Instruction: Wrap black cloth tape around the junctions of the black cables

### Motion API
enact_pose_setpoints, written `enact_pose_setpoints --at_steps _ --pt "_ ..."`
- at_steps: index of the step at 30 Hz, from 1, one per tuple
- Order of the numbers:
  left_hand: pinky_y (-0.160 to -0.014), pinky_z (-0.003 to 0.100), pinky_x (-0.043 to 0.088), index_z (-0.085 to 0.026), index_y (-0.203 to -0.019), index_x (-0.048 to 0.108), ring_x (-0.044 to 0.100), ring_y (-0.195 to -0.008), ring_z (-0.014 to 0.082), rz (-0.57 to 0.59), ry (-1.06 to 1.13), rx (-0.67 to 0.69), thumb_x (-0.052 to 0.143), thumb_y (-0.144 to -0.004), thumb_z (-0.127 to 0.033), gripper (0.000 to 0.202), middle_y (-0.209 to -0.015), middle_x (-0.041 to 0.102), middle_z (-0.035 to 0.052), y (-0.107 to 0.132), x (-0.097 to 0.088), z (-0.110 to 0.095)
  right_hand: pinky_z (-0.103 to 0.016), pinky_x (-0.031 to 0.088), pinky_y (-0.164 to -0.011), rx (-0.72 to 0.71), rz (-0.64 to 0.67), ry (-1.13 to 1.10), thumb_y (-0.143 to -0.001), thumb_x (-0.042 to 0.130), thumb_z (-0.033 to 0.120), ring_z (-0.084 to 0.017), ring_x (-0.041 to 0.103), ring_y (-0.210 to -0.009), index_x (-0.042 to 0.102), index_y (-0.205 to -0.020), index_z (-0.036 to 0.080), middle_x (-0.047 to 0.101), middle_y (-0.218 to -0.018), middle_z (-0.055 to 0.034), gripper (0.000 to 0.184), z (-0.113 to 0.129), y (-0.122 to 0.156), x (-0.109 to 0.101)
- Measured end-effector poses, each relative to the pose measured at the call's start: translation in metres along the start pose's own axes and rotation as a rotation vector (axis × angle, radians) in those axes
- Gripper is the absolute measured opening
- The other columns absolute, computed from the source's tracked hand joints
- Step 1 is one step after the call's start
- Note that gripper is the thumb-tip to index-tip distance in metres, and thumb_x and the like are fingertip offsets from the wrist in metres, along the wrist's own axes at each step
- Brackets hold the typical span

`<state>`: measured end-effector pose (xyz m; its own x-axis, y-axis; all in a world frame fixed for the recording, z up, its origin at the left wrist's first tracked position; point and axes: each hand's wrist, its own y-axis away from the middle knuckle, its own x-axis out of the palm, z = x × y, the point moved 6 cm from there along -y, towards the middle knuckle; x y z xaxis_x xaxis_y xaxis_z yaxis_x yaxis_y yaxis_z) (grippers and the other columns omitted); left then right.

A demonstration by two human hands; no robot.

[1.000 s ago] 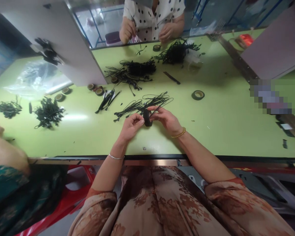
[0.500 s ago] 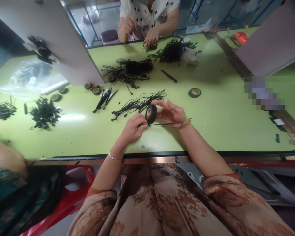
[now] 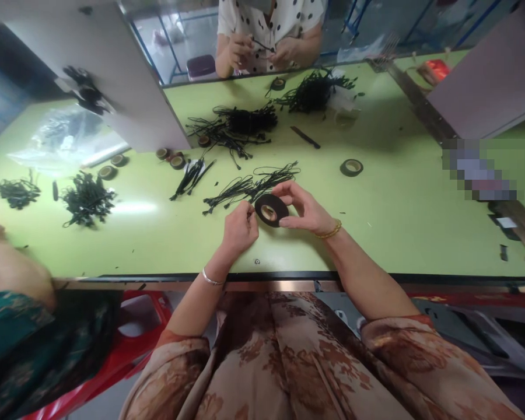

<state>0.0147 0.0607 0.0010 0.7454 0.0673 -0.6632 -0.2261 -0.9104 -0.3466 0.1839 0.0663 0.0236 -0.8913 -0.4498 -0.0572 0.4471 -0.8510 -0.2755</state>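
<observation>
A roll of black tape (image 3: 280,204) is tilted above the green table, its pale core facing me. My right hand (image 3: 304,209) grips it, thumb at the lower edge and fingers over the upper right side. At the roll's left edge, my left hand (image 3: 240,226) is closed in a pinch. The thin black cable seen leaving those fingers half a second ago is hidden now. Just beyond my hands lies a loose bunch of black cables (image 3: 249,188) with small connectors.
Across the green table (image 3: 398,227), a person (image 3: 269,44) handles a dark cable. Cable heaps (image 3: 312,90) lie there, near a dark knife-like tool (image 3: 305,137). Another tape roll (image 3: 352,167) lies right of centre. At left are more cables (image 3: 87,199) and a neighbour's arm (image 3: 13,265).
My right hand has closed its thumb onto the tape roll, which has turned flatter, core towards me. The cable between my hands is out of sight. The person opposite has raised both hands.
</observation>
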Motion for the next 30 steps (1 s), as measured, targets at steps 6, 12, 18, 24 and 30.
enact_pose_setpoints --at_steps 6,12,18,24,30 --pt "-0.062 0.025 0.041 -0.02 -0.098 0.054 0.052 -0.06 0.011 -0.089 0.146 -0.006 0.055 -0.082 -0.015 0.016 -0.074 0.061 -0.0011 -0.004 -0.012 0.008 -0.039 0.048 -0.092 -0.061 -0.049 0.282 -0.076 0.079 0.035 -0.016 0.064 -0.074 0.053 -0.107 0.02 0.06 -0.07 0.0039 0.043 0.006 0.0 0.009" --pt "-0.065 0.025 0.05 -0.017 -0.089 0.061 0.059 -0.066 0.0115 0.057 0.447 -0.295 0.06 -0.084 -0.028 0.011 -0.076 0.064 0.0006 -0.008 -0.002 0.025 -0.032 0.049 -0.076 -0.062 -0.029 0.231 -0.081 0.073 0.03 -0.013 0.058 -0.065 0.052 -0.102 0.019 0.06 -0.067 0.0043 0.031 -0.003 -0.003 0.013" --pt "-0.063 0.026 0.056 -0.013 -0.086 0.061 0.062 -0.061 0.0105 0.312 0.788 -0.559 0.075 -0.078 -0.043 0.034 -0.069 0.064 0.0013 -0.003 0.012 0.034 -0.032 0.049 -0.075 -0.058 0.008 0.275 -0.081 0.072 0.033 -0.013 0.058 -0.067 0.051 -0.095 0.02 0.061 -0.072 0.0025 0.029 -0.005 -0.003 0.012" --pt "-0.053 0.02 0.048 -0.013 -0.082 0.058 0.059 -0.052 0.0081 0.342 0.667 -0.632 0.062 -0.085 -0.012 0.004 -0.059 0.062 -0.0006 0.002 0.021 0.041 -0.03 0.048 -0.071 -0.006 0.052 0.351 -0.081 0.071 0.033 -0.015 0.058 -0.071 0.052 -0.088 0.02 0.061 -0.077 0.0001 0.024 -0.008 -0.002 0.014" --pt "-0.05 0.018 0.041 -0.014 -0.085 0.058 0.053 -0.049 0.0067 0.231 0.644 -0.628 0.054 -0.085 -0.007 0.008 -0.057 0.057 -0.0031 0.0 0.023 0.047 -0.028 0.044 -0.066 0.066 0.1 0.441 -0.08 0.068 0.032 -0.015 0.057 -0.07 0.052 -0.084 0.02 0.063 -0.076 -0.0009 0.02 -0.013 -0.002 0.019"
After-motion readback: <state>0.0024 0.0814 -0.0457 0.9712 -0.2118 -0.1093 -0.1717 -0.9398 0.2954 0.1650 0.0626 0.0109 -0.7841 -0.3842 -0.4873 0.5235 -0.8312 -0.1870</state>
